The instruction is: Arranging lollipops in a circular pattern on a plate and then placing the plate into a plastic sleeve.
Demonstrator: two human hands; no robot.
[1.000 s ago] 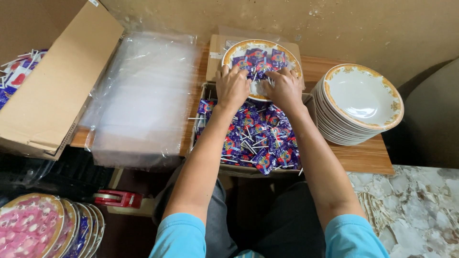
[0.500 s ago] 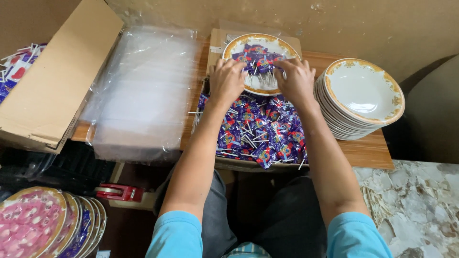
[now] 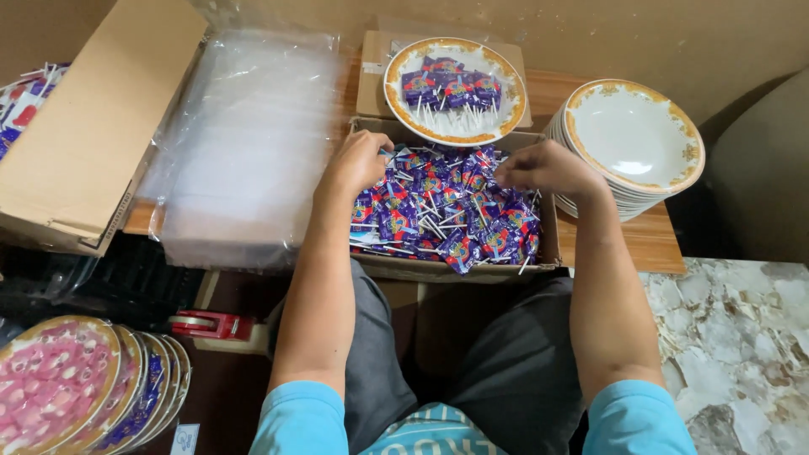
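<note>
A cardboard box (image 3: 459,271) in front of me is full of purple-wrapped lollipops (image 3: 442,211) with white sticks. My left hand (image 3: 357,160) rests curled at the box's left rim, fingers among the lollipops. My right hand (image 3: 543,166) hovers over the right side of the pile, fingertips pinched together; whether it holds a lollipop I cannot tell. Just behind the box stands a white plate with a gold rim (image 3: 456,90), with a row of lollipops laid across its middle.
A stack of empty gold-rimmed plates (image 3: 634,139) sits at the right on the wooden table. Clear plastic bags (image 3: 244,143) and a brown carton (image 3: 84,135) lie left. Wrapped filled plates (image 3: 76,388) and a red tape dispenser (image 3: 206,324) are on the floor, lower left.
Both hands have drawn back from the plate to the box of lollipops. The plate now shows its row of lollipops uncovered.
</note>
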